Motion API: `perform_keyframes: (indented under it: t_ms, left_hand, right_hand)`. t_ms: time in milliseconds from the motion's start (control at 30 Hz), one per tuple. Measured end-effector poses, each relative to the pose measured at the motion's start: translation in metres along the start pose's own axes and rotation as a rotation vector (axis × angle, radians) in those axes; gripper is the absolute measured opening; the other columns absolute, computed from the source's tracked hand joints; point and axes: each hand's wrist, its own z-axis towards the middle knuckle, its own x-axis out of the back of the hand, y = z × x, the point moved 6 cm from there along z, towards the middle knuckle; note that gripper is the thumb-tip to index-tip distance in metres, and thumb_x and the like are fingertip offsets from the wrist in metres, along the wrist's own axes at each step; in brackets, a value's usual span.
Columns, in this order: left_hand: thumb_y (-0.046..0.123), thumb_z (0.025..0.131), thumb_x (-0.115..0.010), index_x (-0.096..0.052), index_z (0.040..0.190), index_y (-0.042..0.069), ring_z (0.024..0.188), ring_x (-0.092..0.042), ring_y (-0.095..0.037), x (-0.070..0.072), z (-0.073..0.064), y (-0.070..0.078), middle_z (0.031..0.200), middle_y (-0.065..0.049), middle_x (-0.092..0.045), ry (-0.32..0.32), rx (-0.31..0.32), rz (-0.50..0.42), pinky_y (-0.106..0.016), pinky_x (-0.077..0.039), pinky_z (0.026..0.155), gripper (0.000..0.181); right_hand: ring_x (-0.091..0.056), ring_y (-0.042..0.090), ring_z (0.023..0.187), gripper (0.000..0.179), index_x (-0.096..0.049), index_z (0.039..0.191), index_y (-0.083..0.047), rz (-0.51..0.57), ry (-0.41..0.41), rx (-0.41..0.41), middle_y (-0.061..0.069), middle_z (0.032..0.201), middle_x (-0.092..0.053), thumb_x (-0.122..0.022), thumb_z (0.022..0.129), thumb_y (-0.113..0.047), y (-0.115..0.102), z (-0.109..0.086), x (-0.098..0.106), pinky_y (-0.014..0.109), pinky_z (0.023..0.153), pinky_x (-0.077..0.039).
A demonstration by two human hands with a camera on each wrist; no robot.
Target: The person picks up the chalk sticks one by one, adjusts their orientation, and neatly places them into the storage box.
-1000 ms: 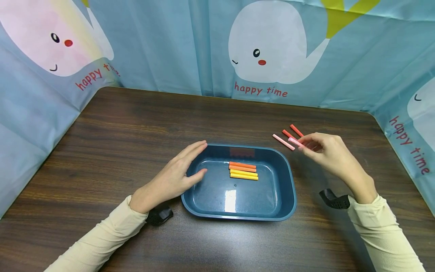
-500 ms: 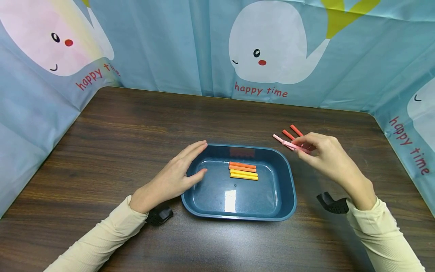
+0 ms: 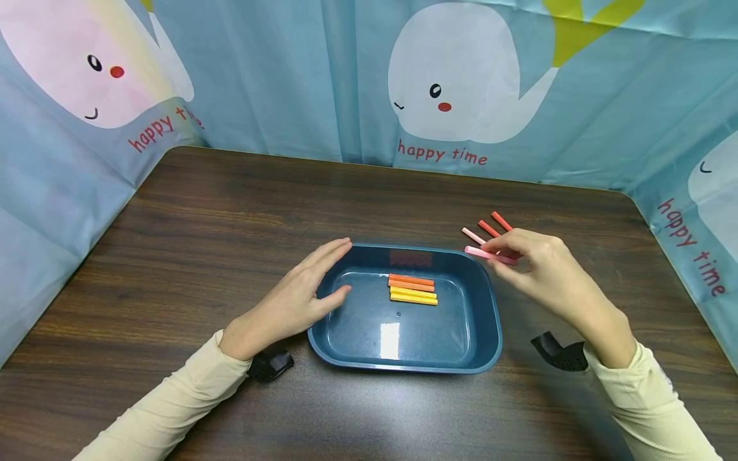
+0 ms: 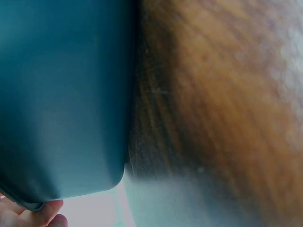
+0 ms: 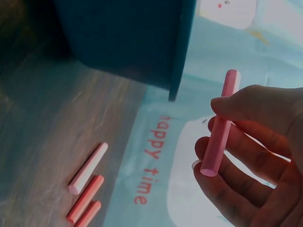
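Observation:
My right hand [image 3: 536, 266] pinches a pink stick of chalk [image 5: 220, 137] between thumb and fingers, above the table by the back right corner of a blue plastic bin [image 3: 403, 369]. One end of the chalk overlaps the bin's rim in the head view. At the bin's left side, my left hand [image 3: 288, 301] rests with extended fingers along the rim and its thumb over the inside. In the bin, two orange chalks [image 3: 411, 283] and two yellow chalks [image 3: 413, 296] lie side by side. The left wrist view mostly shows the bin's outer wall [image 4: 71, 118].
Just behind the right hand, a pale pink chalk [image 5: 88, 169] and two red chalks [image 5: 85, 198] lie on the dark wooden table [image 3: 242, 211]. A blue curtain [image 3: 288, 77] with whale prints hangs along the table's back and sides.
My right hand has carried the pink chalk left and toward me, from beside the red chalks to the bin's corner. The left hand has stayed in place.

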Motion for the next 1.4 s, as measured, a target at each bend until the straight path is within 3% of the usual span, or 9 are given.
perform_keyframes:
  t_ms: [467,767,1033,1400]
  left_hand:
    - [0.016,0.093,-0.068,-0.039,0.150,0.001,0.143,-0.041,-0.029,0.000,0.000,0.001,0.158,-0.012,-0.037,-0.001,0.005,-0.002,-0.051,-0.038,0.114,0.066]
    - [0.016,0.092,-0.068,-0.039,0.150,0.001,0.143,-0.041,-0.029,0.000,0.000,0.001,0.158,-0.013,-0.037,-0.003,0.005,-0.001,-0.052,-0.038,0.114,0.066]
    - [0.016,0.092,-0.068,-0.039,0.150,0.001,0.143,-0.041,-0.028,0.000,0.000,0.001,0.158,-0.011,-0.037,-0.005,0.010,-0.007,-0.051,-0.037,0.114,0.066]
    - [0.016,0.092,-0.068,-0.039,0.150,0.001,0.143,-0.040,-0.028,0.000,0.000,0.001,0.158,-0.012,-0.037,-0.003,0.005,-0.004,-0.051,-0.037,0.114,0.066]
  right_hand:
    - [-0.063,0.006,0.069,0.033,-0.075,0.097,-0.008,0.034,-0.037,0.051,0.000,0.089,-0.074,-0.083,0.068,0.008,-0.024,0.004,-0.009,0.013,0.063,-0.049]
    - [-0.059,0.006,0.073,0.029,-0.076,0.098,-0.009,0.033,-0.099,0.036,0.001,0.093,-0.074,-0.081,0.073,0.004,-0.034,0.006,-0.021,0.025,0.059,-0.051]
    - [-0.061,0.007,0.077,0.025,-0.076,0.101,-0.008,0.055,-0.166,0.024,0.000,0.092,-0.072,-0.080,0.078,0.001,-0.040,0.008,-0.032,0.025,0.063,-0.054]
    - [-0.060,0.003,0.076,0.020,-0.076,0.100,-0.010,0.077,-0.194,0.051,-0.004,0.091,-0.070,-0.080,0.080,-0.004,-0.047,0.006,-0.050,0.023,0.064,-0.053]
